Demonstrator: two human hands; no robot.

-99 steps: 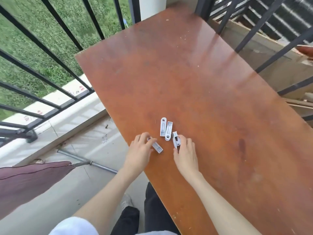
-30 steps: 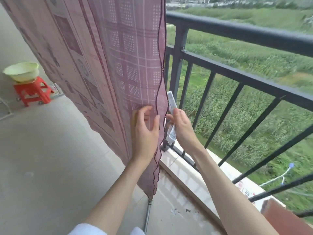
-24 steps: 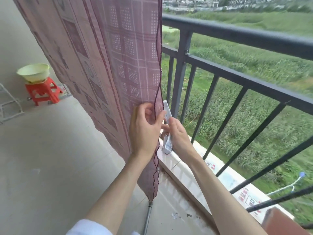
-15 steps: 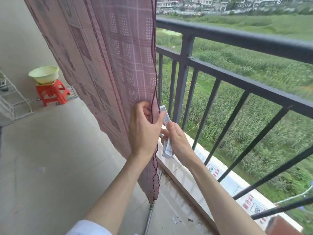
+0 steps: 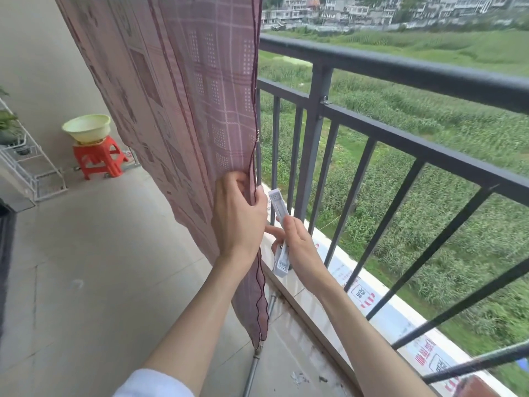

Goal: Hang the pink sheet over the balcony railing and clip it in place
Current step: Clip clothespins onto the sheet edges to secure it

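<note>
The dark grey metal balcony railing runs from the upper centre to the right edge, with slanted bars below its top rail and a green field beyond. The pink checked fabric sheet hangs over the railing at the left, its dark-stitched free edge falling vertically beside an upright post (the top of the sheet is out of frame). On the concrete balcony floor, far left, a red plastic stool carries a pale green plastic basin; a white wire rack stands just beside it.

The left hand pinches the sheet's free edge, thumb and fingers curled round the fabric. The right hand grips the white plastic clothes clips, fingers curled round them. The clips stand upright, just beside the sheet's edge and near the left hand's thumb.
</note>
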